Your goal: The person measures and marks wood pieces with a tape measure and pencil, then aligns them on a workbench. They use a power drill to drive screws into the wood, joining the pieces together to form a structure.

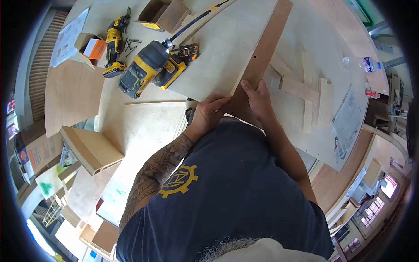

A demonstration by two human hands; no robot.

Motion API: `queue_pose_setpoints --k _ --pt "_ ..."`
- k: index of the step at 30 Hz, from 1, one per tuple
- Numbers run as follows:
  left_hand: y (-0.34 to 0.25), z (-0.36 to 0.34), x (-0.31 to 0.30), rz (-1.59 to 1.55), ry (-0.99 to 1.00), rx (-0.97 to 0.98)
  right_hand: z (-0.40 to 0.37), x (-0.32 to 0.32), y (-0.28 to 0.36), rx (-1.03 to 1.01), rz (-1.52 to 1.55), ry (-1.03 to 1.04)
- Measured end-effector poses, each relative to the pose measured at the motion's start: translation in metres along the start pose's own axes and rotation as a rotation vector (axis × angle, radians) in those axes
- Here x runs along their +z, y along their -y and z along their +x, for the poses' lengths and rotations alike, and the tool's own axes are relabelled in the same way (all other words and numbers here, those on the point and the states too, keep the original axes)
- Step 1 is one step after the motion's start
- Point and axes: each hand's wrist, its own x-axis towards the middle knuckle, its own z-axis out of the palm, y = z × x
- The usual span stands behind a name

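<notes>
A long reddish-brown wooden board (267,41) slants from my waist towards the far side of the workbench, with a small dark hole in its face. My right hand (258,99) is closed round its near part, thumb pressed on the face. At the left edge, close to the near end, the bent fingers of my left hand (210,112) pinch the board. The grip's underside is hidden. Left of the board, a yellow and black cordless power tool (146,70) stands on the bench, beside a tape measure (188,52).
A yellow multi-tool (114,41), loose screws (131,46) and an open cardboard box (163,15) lie at the back left. Pale wood strips (301,89) lie to the right. A plastic bottle (370,64) is farther right. A wooden drawer box (91,148) stands at left.
</notes>
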Motion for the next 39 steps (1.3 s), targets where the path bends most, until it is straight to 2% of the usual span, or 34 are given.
queue_pose_setpoints --k 3,6,9,11,15,17,19,21,22,23,25,26,28,31,33,35,39 --pt "0.001 0.000 0.001 -0.011 -0.026 0.017 0.000 0.003 -0.001 -0.034 0.062 -0.005" --pt "0.001 0.002 0.000 -0.040 -0.018 0.030 -0.002 0.004 0.003 0.020 0.076 -0.030" --pt "-0.002 0.003 -0.007 -0.064 0.010 0.008 0.002 0.003 -0.002 -0.053 0.109 -0.035" --pt "0.001 -0.003 -0.015 -0.061 0.042 -0.011 -0.001 -0.002 0.014 0.053 -0.098 -0.014" --pt "0.060 -0.056 -0.048 -0.125 -0.421 -0.195 0.007 -0.008 0.010 0.013 -0.050 -0.053" --pt "0.077 -0.058 -0.086 -0.022 -0.578 -0.134 0.012 -0.011 0.007 0.088 -0.063 -0.022" --pt "0.064 -0.036 -0.121 0.047 -0.610 -0.015 0.013 -0.013 0.010 0.107 -0.029 -0.016" --pt "0.053 -0.011 -0.148 0.031 -0.483 0.031 0.014 -0.012 0.010 0.127 0.000 -0.005" --pt "0.056 -0.005 -0.165 0.008 -0.351 -0.057 0.016 -0.010 0.009 0.086 0.025 -0.002" --pt "0.058 0.001 -0.175 -0.007 -0.310 -0.167 0.016 -0.010 0.008 0.044 0.050 0.003" --pt "0.040 0.031 -0.192 -0.157 -0.132 -0.276 0.019 -0.008 0.006 0.060 0.040 -0.020" --pt "0.028 0.045 -0.194 -0.152 -0.122 -0.268 0.020 -0.007 0.005 0.077 0.024 -0.031" --pt "0.009 0.067 -0.193 -0.245 0.048 -0.027 0.016 -0.005 0.012 0.080 -0.004 -0.052" --pt "0.031 0.067 -0.197 -0.228 0.028 -0.091 0.012 -0.004 0.016 0.095 -0.058 -0.075" --pt "0.037 0.064 -0.198 -0.188 0.015 -0.058 0.013 -0.004 0.014 0.108 -0.067 -0.081" --pt "0.035 0.059 -0.205 -0.051 0.089 -0.002 0.014 -0.004 0.009 0.081 -0.179 -0.133" --pt "0.015 0.039 -0.230 -0.030 0.272 -0.034 0.009 -0.007 0.013 0.056 -0.087 -0.062"
